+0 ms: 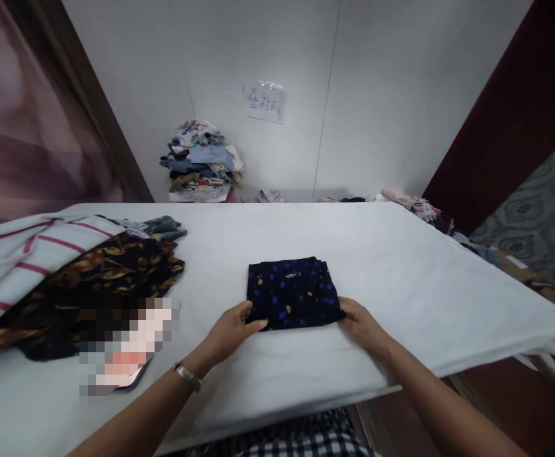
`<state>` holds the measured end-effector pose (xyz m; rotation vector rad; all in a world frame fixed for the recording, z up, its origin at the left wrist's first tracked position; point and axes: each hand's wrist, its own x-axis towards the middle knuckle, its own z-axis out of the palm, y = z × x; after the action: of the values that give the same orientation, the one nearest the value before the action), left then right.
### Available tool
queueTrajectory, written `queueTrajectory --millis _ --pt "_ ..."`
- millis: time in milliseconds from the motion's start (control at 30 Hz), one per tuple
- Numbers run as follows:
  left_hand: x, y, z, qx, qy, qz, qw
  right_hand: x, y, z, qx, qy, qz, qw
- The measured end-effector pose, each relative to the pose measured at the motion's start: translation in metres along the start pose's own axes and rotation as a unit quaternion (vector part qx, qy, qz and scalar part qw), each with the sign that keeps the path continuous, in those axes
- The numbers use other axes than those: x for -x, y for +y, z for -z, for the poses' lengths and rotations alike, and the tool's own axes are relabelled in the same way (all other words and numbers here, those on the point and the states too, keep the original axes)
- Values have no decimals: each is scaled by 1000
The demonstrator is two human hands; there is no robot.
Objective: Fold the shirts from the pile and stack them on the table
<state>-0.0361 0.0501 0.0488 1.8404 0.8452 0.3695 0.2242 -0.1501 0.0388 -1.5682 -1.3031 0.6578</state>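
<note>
A dark navy folded shirt (291, 295) with blue and yellow spots lies flat on the white-covered table (282, 362), in front of me. At its lower left corner my left hand (234, 329) is closed on the cloth, the thumb on top and some fingers hidden. My right hand (361, 324) pinches the lower right corner, its fingertips partly hidden by the cloth. A small pale mark, perhaps a label, shows near the top of the shirt.
To the left lie a red-striped white garment (53, 254) and a dark brown-patterned garment (110, 279), with a partly blurred phone (134, 349) nearby. Behind the table rises a clothes pile (204, 162). More clothes (411, 203) lie along the far right edge. A paper sign (265, 101) hangs on the wall.
</note>
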Motion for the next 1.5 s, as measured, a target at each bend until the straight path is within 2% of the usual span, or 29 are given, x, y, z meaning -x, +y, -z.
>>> queueTrajectory --millis 100,167,267,367,467,533,567,633,667,700,767,833,867,967,1033,1100,1167,1233,1300,1333,1400,1500 --pt "-8 13 9 47 34 69 996 -4 -7 8 -91 1 -68 994" --pt "-17 19 11 48 39 109 992 -13 -8 11 -116 60 -135 982" --pt "-30 23 6 -58 62 94 992 -32 -4 7 -39 133 -186 973" --pt "-37 20 -3 -177 92 48 979 -45 4 -4 126 115 -141 975" --pt "-33 18 -2 -216 106 47 970 -45 4 -11 271 90 -102 953" --pt "-28 21 1 -235 137 23 962 -41 -3 -13 323 104 -70 938" --pt "-25 23 2 -243 163 -13 956 -39 -8 -14 337 120 -38 933" --pt "-20 28 0 -260 206 -127 935 -36 -18 -18 349 136 40 926" --pt "-17 30 -3 -274 203 -189 921 -35 -21 -21 351 120 68 926" --pt "-15 30 -8 -295 178 -240 908 -34 -22 -25 353 88 78 928" --pt "-13 24 -20 -348 84 -295 886 -34 -20 -34 360 4 52 932" --pt "-13 13 -30 -392 -1 -299 870 -34 -13 -41 364 -54 10 930" --pt "-13 7 -34 -406 -24 -291 866 -35 -9 -44 365 -66 -4 929" --pt "-16 -2 -37 -430 -43 -263 862 -36 -3 -44 355 -71 -18 932" --pt "-16 1 -35 -441 -37 -256 860 -36 -4 -41 332 -69 -21 940" --pt "-15 7 -33 -450 -18 -275 849 -31 -9 -37 289 -44 -15 956" --pt "-12 14 -33 -459 -1 -318 830 -21 -15 -37 226 32 9 974" --pt "-11 19 -34 -463 -6 -357 811 -6 -22 -40 127 128 18 983" --pt "-12 24 -35 -462 -23 -370 805 10 -30 -48 -19 182 -39 982" --pt "-14 27 -35 -461 -30 -368 807 18 -34 -52 -100 187 -88 973" --pt "-19 34 -34 -456 -32 -348 819 29 -40 -61 -248 181 -188 933" --pt "-25 48 -33 -432 7 -308 848 30 -48 -70 -403 155 -266 862"
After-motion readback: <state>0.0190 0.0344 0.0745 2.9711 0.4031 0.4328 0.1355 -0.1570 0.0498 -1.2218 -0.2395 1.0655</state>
